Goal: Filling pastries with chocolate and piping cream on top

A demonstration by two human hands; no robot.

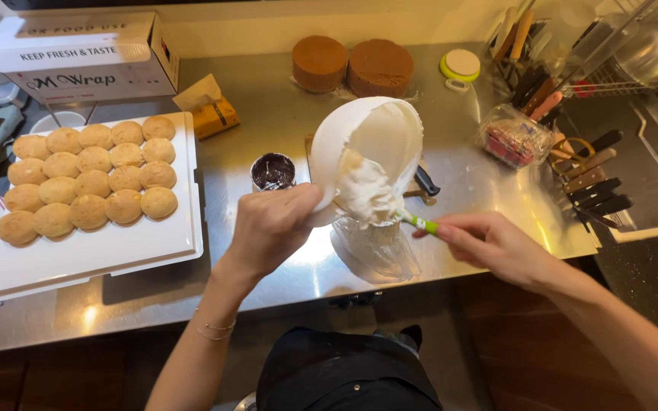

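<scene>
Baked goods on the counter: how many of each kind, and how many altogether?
Pale round buns on the white tray: 20
Round brown cakes: 2
Total: 22

The bowl (371, 144) is white, and the cream (363, 194) in it is a slightly warmer off-white. The spatula handle (423, 224) is bright green with a white band. The piping bag (375, 247) under the bowl is clear and glossy. The tabletop (268, 114) is grey brushed steel with pale glare patches. The tray (116, 251) is white, and the buns (89, 179) on it are golden tan. The small cup (273, 171) holds something dark brown, nearly black. The two round cakes (352, 66) are reddish brown. The lid (461, 64) is cream with a yellow-green rim. The knife handles (595, 194) are brown and black. The box (78, 57) is white.
</scene>
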